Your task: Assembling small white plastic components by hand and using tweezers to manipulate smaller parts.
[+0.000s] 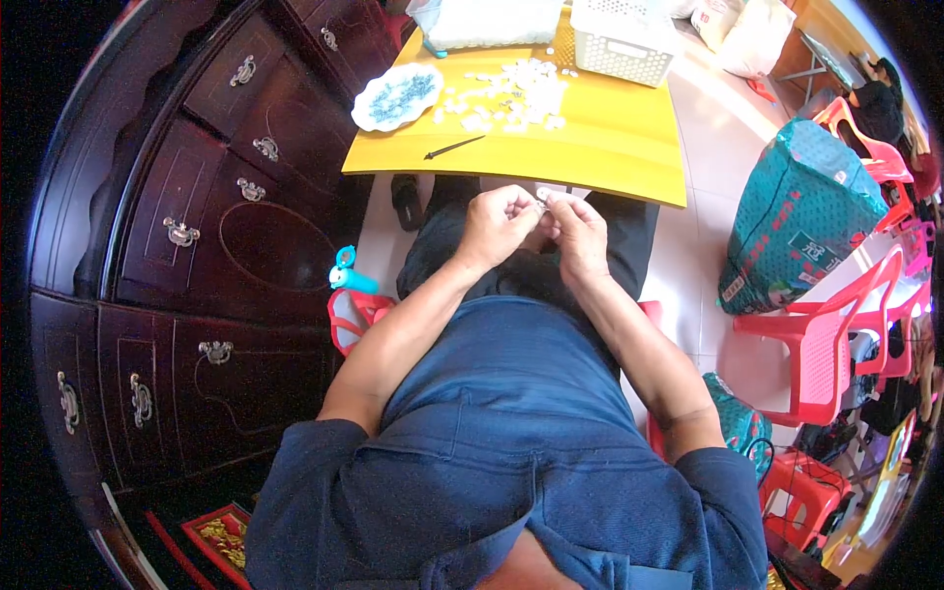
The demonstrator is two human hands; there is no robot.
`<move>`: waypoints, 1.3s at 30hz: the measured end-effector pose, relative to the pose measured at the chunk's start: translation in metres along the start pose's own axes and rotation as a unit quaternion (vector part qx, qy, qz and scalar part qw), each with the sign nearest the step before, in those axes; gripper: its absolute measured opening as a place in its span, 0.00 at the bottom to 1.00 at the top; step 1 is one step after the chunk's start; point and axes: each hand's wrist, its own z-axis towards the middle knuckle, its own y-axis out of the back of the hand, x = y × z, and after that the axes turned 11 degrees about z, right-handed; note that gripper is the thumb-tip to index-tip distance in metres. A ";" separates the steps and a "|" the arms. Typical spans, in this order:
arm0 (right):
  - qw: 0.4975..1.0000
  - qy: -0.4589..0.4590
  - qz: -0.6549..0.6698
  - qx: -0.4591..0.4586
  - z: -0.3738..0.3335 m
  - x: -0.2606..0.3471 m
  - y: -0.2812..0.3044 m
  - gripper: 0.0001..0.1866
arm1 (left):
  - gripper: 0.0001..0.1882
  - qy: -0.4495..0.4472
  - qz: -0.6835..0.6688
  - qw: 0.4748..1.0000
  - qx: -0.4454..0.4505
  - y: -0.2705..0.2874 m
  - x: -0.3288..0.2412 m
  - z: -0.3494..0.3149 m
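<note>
Just in front of the yellow table's near edge, my left hand point(500, 226) and my right hand point(578, 234) meet above my lap. Fingers of both pinch together around a small whitish piece point(542, 204), too small to name. On the yellow table point(600, 157) lies a loose spread of small white pieces point(531, 90). To their left stands a white scalloped plate point(366, 110) holding many small blue bits. A thin dark pointed tool point(454, 147) rests near the table's front edge.
At the table's back are a white perforated basket point(629, 61) and a clear tub point(492, 25). Dark drawers point(265, 197) line the left. A large green bag point(801, 221) and pink plastic chairs point(821, 344) stand right. A turquoise bottle point(352, 279) is beside my left forearm.
</note>
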 end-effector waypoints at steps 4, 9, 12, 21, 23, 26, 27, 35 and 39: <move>0.999 -0.006 0.022 -0.027 0.005 -0.001 0.005 0.10 | 0.07 0.037 -0.017 0.999 0.016 0.002 0.000 0.000; 0.998 -0.011 0.050 -0.031 0.004 -0.001 0.003 0.10 | 0.07 0.040 -0.031 0.999 0.015 0.002 -0.002 -0.002; 0.997 -0.021 0.062 -0.035 0.006 0.000 0.004 0.10 | 0.07 0.033 -0.038 0.999 0.009 0.003 -0.002 0.000; 0.995 -0.071 0.066 -0.020 0.002 0.007 0.001 0.10 | 0.13 -0.019 0.218 0.975 -0.025 0.032 0.031 0.064; 0.995 -0.073 0.065 -0.024 0.004 0.007 0.005 0.10 | 0.14 -0.032 0.314 0.949 -0.004 0.035 0.028 0.091; 0.994 -0.085 0.066 -0.031 0.007 0.006 0.008 0.11 | 0.15 -0.018 0.362 0.931 0.032 0.039 0.026 0.116; 0.993 -0.092 0.068 -0.034 0.007 0.006 0.009 0.11 | 0.15 -0.033 0.382 0.923 0.037 0.041 0.029 0.123; 0.984 -0.129 0.117 -0.039 0.009 0.019 0.020 0.08 | 0.10 -0.040 0.417 0.908 0.009 0.076 0.017 0.103; 0.988 -0.114 0.102 -0.014 0.012 0.026 0.022 0.08 | 0.11 -0.062 0.456 0.887 -0.030 0.104 0.027 0.092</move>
